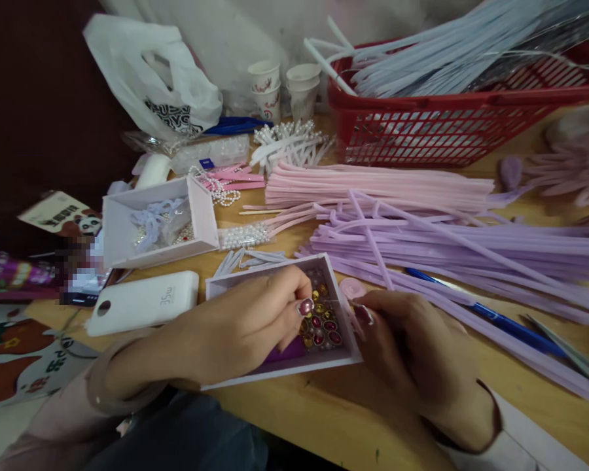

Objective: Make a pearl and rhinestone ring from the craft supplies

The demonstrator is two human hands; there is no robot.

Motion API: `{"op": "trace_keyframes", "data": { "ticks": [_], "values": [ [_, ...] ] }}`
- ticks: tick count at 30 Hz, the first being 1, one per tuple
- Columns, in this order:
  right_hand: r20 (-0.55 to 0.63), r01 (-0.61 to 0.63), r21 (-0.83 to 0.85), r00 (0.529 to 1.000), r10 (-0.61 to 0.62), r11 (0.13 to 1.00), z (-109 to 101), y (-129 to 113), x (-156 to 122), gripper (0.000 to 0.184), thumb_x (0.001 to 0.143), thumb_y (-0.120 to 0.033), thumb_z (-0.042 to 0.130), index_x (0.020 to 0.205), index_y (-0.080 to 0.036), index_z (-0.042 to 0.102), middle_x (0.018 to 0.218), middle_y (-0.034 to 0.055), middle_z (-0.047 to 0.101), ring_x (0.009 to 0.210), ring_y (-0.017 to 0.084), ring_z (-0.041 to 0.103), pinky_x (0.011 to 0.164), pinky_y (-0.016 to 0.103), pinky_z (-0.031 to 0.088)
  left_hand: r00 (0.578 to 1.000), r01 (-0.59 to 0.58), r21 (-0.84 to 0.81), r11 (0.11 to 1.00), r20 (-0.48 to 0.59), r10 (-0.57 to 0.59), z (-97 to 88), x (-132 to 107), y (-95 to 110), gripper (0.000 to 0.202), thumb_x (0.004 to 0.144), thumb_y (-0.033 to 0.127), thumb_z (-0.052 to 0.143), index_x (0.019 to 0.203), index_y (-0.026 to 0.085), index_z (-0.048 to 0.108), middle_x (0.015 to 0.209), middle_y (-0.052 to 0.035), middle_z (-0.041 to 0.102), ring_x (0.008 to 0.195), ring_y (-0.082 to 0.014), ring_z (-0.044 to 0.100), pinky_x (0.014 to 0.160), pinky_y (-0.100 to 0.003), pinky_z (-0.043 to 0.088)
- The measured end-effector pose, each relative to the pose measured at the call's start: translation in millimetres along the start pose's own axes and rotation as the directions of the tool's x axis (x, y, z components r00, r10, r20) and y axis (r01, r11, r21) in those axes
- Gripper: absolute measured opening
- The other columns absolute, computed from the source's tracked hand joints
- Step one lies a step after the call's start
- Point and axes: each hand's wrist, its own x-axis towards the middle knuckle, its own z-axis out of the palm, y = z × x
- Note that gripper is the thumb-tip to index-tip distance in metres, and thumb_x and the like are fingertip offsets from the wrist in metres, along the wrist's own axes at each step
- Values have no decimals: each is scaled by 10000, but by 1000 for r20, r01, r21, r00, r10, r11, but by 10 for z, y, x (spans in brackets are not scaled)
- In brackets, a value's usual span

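Note:
My left hand (255,320) is closed in a pinch above a white box (275,377). A fine wire or thread (338,301) runs from its fingertips toward my right hand (417,347). That hand is also closed, its fingertips at a pink coiled pipe cleaner (352,288) beside the box's right wall. The coil seems to be held there, though the fingers partly hide the grip. Inside the box lie dark red gems in ornate settings (324,330), gold beads (321,297) and something purple (285,350), partly covered by my left hand.
Purple pipe cleaners (451,248) and pink pipe cleaners (373,186) lie behind my hands. Scissors (564,347) and a blue pen (515,327) are at the right. A power bank (144,302) and second box (160,255) stand left; a red basket (422,131) stands behind.

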Motion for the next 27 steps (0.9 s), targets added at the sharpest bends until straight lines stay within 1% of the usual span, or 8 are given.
{"op": "trace_keyframes", "data": {
  "ticks": [2, 3, 6, 9, 13, 20, 27],
  "values": [
    [-5, 17, -14, 1000, -17, 1000, -7, -16, -1, 72, 964, -212, 465, 954, -229, 533, 565, -40, 630, 411, 114, 569, 425, 235, 395, 995, 45, -197, 979, 93, -26, 9, -4, 11, 149, 1006, 241, 296, 934, 222, 426, 714, 58, 549, 637, -105, 490, 645, -238, 409],
    [-6, 20, -21, 1000, -20, 1000, -11, -21, -2, 78, 968, -217, 462, 956, -227, 539, 550, -43, 623, 404, 115, 567, 425, 239, 395, 992, 67, -270, 961, 119, -36, 14, -1, 10, 160, 1011, 243, 295, 924, 223, 428, 694, 65, 533, 622, -98, 479, 633, -230, 408],
    [2, 27, -26, 1000, -27, 999, -21, -27, -12, 92, 975, -226, 455, 965, -225, 546, 552, -43, 631, 416, 121, 581, 432, 247, 402, 991, 90, -438, 894, 130, -36, 25, 19, -9, 182, 1017, 267, 314, 893, 218, 438, 651, 73, 501, 578, -87, 449, 575, -209, 397],
    [-7, 52, -13, 999, -52, 999, -22, -24, -18, 99, 980, -221, 445, 977, -222, 544, 566, -40, 641, 424, 119, 585, 440, 248, 411, 991, 78, -549, 832, 133, -5, 23, 43, -34, 260, 1028, 301, 303, 822, 203, 429, 600, 71, 477, 528, -80, 419, 535, -199, 394],
    [-14, 67, -6, 998, -67, 998, -10, -30, -13, 96, 975, -202, 446, 962, -222, 539, 570, -39, 644, 419, 115, 580, 437, 240, 419, 988, 74, -572, 817, 155, 19, 24, 65, -61, 320, 1030, 323, 316, 758, 190, 421, 584, 62, 479, 509, -71, 415, 525, -194, 395],
    [-6, 110, 7, 994, -110, 994, 11, -30, -23, 101, 963, -160, 452, 972, -202, 543, 615, -17, 676, 480, 122, 638, 475, 219, 454, 984, 89, -551, 830, 180, 14, 36, 72, -56, 309, 1026, 336, 322, 771, 188, 415, 592, 62, 486, 507, -64, 421, 524, -196, 388],
    [-5, 114, -27, 993, -114, 993, 30, -18, -33, 108, 950, -147, 468, 970, -199, 559, 618, -19, 673, 466, 117, 610, 470, 221, 429, 978, 125, -540, 833, 210, -11, 34, 74, -45, 288, 1019, 352, 327, 792, 193, 405, 599, 60, 503, 519, -69, 425, 530, -201, 391]
  ]
}}
